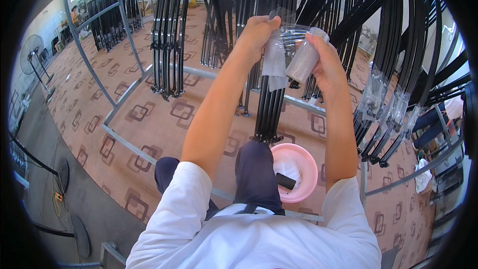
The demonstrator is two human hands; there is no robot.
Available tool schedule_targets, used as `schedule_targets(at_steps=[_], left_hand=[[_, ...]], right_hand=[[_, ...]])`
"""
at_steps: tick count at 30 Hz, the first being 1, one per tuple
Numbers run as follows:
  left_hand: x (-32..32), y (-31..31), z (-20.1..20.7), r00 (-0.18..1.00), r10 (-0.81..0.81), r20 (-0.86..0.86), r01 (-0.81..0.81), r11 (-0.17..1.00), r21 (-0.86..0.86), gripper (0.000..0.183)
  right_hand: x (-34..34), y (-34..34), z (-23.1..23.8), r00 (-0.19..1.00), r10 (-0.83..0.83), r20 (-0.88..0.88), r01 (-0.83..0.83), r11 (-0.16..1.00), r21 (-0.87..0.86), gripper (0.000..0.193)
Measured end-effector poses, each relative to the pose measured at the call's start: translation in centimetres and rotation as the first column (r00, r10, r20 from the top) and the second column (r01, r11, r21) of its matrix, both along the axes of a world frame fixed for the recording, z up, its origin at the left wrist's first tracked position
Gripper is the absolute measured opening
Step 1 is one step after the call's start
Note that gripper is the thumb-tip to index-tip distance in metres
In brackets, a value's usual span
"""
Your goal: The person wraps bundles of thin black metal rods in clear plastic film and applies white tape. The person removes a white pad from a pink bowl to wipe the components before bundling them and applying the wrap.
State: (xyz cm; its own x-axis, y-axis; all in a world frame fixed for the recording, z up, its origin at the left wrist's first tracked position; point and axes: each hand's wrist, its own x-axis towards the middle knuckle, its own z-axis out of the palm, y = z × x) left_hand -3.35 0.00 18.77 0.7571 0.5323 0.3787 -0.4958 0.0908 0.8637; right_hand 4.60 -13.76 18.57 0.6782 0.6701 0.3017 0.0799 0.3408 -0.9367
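Note:
My right hand is closed round a roll of clear stretch film, held tilted. A shiny strip of film runs from the roll toward my left hand. The fingers of that hand are closed at the film's other end, against a bundle of long black bars. A whitish, translucent sheet lies against the bundle just below my left hand. The bars hang upright in front of my knees, their lower ends close together. My left palm is turned away, so part of its grip is hidden.
A pink basin with white sheets and a dark phone-like object stands by my knee. More black bars hang at left; film-wrapped bar ends hang at right. A grey metal frame surrounds me. A fan stands far left.

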Motion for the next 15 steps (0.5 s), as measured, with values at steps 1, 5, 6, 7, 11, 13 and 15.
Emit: schedule_targets(at_steps=[1, 5, 6, 7, 11, 13, 15], left_hand=[[0.0, 0.0, 0.0, 1.0, 0.0, 0.013, 0.001, 1.0, -0.014, 0.02], [-0.2, 0.6, -0.1, 0.995, -0.094, -0.012, 0.094, 0.995, 0.014, 0.02], [-0.4, 0.9, -0.1, 0.997, -0.082, -0.004, 0.082, 0.996, 0.02, 0.02], [-0.6, 1.1, -0.1, 0.998, -0.069, 0.003, 0.069, 0.997, 0.026, 0.02], [-1.5, 1.2, 0.3, 0.997, -0.08, 0.003, 0.08, 0.996, 0.042, 0.02], [-1.6, 0.9, 0.6, 0.993, -0.119, 0.025, 0.118, 0.992, 0.037, 0.02], [-1.5, 0.9, 0.6, 0.989, -0.141, 0.04, 0.14, 0.99, 0.017, 0.019]], right_hand=[[-0.1, -0.1, -0.2, 1.0, -0.011, 0.02, 0.011, 1.0, 0.012, 0.045], [-0.1, -0.4, 0.2, 0.991, -0.062, 0.12, 0.059, 0.998, 0.028, 0.05], [-0.1, -0.5, 0.3, 0.986, -0.073, 0.147, 0.071, 0.997, 0.02, 0.05], [0.0, -0.7, 0.5, 0.994, -0.029, 0.101, 0.026, 0.999, 0.027, 0.049], [0.9, -1.9, 0.6, 0.996, 0.085, -0.003, -0.085, 0.996, -0.011, 0.043], [3.8, -1.2, 0.1, 0.973, 0.229, -0.029, -0.23, 0.973, -0.026, 0.039], [5.7, 1.0, -0.4, 0.959, 0.283, -0.017, -0.283, 0.959, 0.017, 0.033]])
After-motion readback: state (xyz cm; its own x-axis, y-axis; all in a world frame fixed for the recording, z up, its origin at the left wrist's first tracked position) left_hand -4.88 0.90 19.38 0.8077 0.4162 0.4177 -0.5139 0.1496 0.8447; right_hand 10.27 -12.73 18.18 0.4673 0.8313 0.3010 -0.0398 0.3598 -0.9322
